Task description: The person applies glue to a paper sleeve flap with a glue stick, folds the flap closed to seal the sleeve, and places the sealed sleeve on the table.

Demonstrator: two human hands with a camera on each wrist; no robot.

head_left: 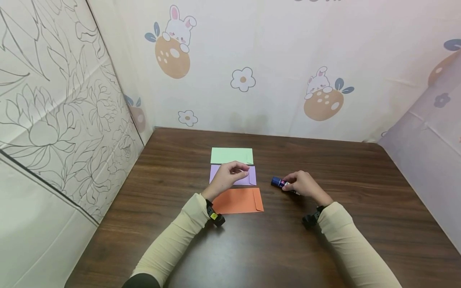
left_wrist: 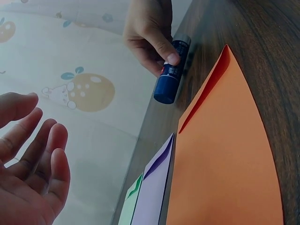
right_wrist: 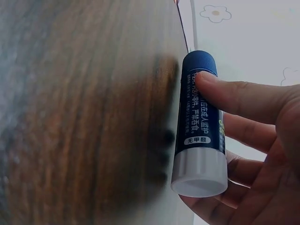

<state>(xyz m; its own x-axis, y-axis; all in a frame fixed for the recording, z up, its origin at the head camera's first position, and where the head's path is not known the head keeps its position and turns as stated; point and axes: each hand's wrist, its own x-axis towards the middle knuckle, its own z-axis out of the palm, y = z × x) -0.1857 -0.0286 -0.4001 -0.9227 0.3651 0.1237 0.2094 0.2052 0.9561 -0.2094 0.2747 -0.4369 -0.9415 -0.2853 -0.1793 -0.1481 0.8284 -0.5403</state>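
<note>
Between the thumb and fingers of my right hand (head_left: pixel 301 183) is a blue glue stick (right_wrist: pixel 199 112) with a white base, held close over the table on the right of the envelopes. Its blue cap (left_wrist: pixel 167 89) points left in the head view. My left hand (head_left: pixel 227 176) hovers over the purple envelope (head_left: pixel 252 176), fingers loosely bent and holding nothing. Three envelopes lie in a column: green (head_left: pixel 230 155) at the back, purple in the middle, orange (head_left: pixel 239 201) nearest me. Each has its flap at the right end. My left hand and wrist hide part of the purple and orange ones.
The dark wood table (head_left: pixel 273 248) reaches back to a wall covering (head_left: pixel 281 48) printed with rabbits and flowers. A panel with line-drawn flowers (head_left: pixel 47 120) stands along the left side. Both wrists wear small black cameras (head_left: pixel 216 218).
</note>
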